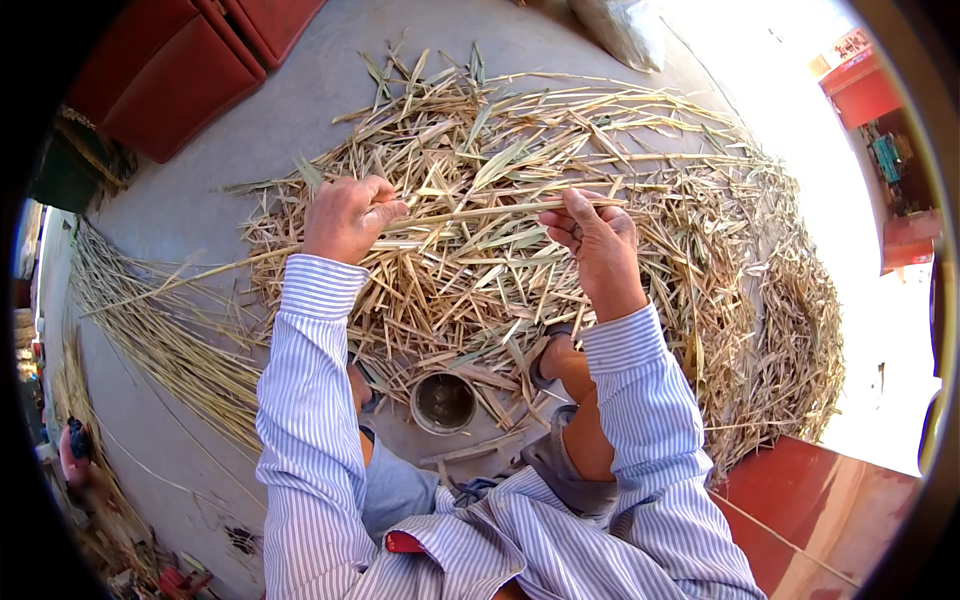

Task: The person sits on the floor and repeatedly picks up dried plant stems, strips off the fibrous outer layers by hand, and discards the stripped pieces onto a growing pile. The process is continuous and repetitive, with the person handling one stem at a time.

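A long, thin, pale-yellow reed stalk (475, 212) runs between my two hands, nearly level across the view. My left hand (345, 215) is closed around it, and the stalk carries on past this hand toward the lower left. Farther right, my right hand (600, 248) pinches the stalk between thumb and fingers, the other fingers curled. Under both hands spreads a heap of dry leaves and stripped husks (425, 300). At the left lies a bundle of long thin stalks (190, 340).
Between my feet stands a round metal bowl (443, 404) with dark contents. Red furniture (165, 75) is at the upper left, and a pale sack (625, 30) sits at the top. A red surface (790, 500) is at lower right. Someone else (75, 455) shows at the far left.
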`<state>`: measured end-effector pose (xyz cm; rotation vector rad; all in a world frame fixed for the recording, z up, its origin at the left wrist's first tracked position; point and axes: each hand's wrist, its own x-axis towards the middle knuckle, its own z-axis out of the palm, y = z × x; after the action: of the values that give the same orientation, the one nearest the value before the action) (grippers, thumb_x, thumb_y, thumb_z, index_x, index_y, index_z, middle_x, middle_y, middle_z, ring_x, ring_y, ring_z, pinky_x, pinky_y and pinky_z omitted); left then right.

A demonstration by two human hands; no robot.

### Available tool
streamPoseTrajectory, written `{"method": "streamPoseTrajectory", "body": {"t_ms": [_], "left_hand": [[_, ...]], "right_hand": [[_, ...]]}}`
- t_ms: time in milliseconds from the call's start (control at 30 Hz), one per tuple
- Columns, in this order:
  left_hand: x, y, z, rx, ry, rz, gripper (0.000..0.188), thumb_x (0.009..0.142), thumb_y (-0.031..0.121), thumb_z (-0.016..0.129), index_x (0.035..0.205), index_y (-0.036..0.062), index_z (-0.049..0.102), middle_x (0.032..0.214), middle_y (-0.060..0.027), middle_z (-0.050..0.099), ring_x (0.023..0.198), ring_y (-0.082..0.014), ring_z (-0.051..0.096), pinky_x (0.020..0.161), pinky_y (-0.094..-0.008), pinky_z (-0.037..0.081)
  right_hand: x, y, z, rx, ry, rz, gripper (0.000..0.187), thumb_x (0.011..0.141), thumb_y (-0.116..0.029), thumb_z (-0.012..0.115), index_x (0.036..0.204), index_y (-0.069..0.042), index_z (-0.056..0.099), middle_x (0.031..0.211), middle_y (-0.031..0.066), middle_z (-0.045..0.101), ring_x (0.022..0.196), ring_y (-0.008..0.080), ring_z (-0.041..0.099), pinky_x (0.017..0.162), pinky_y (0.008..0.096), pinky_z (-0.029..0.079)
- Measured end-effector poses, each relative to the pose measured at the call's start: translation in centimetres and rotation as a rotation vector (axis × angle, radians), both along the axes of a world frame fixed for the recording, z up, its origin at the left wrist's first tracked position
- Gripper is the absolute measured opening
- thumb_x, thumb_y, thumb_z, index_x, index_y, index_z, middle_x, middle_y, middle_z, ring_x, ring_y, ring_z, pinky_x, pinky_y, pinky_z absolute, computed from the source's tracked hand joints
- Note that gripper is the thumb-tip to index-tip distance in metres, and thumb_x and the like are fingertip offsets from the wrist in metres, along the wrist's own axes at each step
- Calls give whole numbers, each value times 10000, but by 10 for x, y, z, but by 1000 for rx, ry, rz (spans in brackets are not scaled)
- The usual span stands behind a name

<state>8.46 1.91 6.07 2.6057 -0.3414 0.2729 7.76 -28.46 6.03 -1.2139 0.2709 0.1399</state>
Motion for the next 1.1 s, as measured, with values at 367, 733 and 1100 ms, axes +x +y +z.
{"method": "streamPoseTrajectory", "body": {"t_ms": [367, 733, 1100], "left_hand": [[-12, -28, -11, -628, 284, -47, 209, 784, 136, 780, 903, -17, 702, 800, -86, 695, 718, -137, 638, 672, -273, 516], [-17, -46, -11, -482, -13, -15, 147, 744, 86, 810, 781, 13, 688, 733, -57, 689, 677, -99, 628, 614, -245, 502], [8, 2, -5, -436, -249, 188, 327, 870, 313, 704, 1004, 19, 652, 741, -60, 662, 652, -159, 593, 681, -300, 477]], "right_hand": [[6, -26, 3, -35, -20, -110, 237, 934, -228, 640, 986, 1, 608, 849, 113, 689, 744, 174, 694, 599, 233, 567], [4, -35, 10, -41, -37, -110, 254, 922, -240, 656, 980, 0, 595, 864, 113, 690, 751, 169, 697, 604, 231, 565], [10, -49, 1, -96, 10, -218, 333, 890, -281, 698, 937, 28, 584, 806, 117, 673, 684, 156, 685, 536, 212, 560]]}}
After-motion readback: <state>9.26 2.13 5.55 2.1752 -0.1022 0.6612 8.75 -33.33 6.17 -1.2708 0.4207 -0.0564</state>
